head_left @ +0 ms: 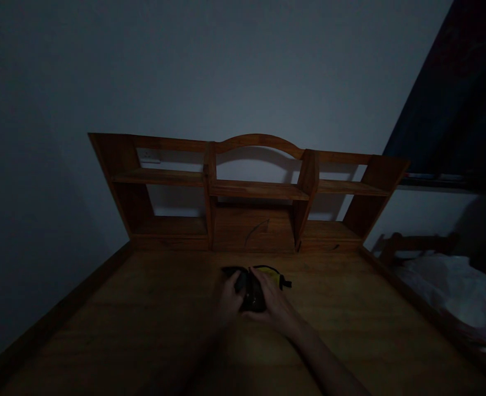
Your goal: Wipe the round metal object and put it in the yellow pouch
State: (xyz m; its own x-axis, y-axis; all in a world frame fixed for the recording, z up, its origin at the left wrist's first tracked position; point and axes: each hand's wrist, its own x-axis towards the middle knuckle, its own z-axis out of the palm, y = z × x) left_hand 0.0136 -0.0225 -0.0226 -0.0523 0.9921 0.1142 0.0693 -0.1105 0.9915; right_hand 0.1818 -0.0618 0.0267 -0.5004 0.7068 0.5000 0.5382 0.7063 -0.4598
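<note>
A dark, partly glossy object (254,298) is between my two hands above the wooden desk; the dim light hides its exact kind. My right hand (272,301) grips its right side, with the thumb low and the fingers over the top. On the other side, my left hand (229,297) is closed around the left part and is smeared by motion. Just behind my right hand lies a yellow pouch-like thing with black edging (272,271) and a short black tab, partly covered by the fingers.
A wooden shelf unit (259,190) with several compartments stands along the desk's back edge, against a pale wall. Raised wooden rims border the desktop (164,308) left and right. Beyond the right rim are a whitish plastic bag (461,286) and a dark curtain (453,93).
</note>
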